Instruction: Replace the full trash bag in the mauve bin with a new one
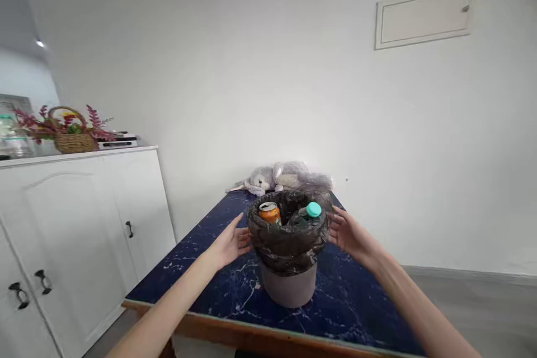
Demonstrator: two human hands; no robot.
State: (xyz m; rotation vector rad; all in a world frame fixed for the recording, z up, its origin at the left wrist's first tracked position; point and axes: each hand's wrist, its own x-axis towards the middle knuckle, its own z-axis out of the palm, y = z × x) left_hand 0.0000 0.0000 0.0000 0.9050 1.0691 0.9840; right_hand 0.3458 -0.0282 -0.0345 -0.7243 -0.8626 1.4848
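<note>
Directly behind bin point(289, 285), plush toy point(289, 175) lies on table point(226, 291); basket point(75, 143) on cabinet point(79, 212); hands point(229, 245) spread wide, flanking bin.

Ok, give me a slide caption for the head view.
Left hand and right hand flank a black-bagged bin holding an orange can and a teal-capped bottle on a blue table.
</note>
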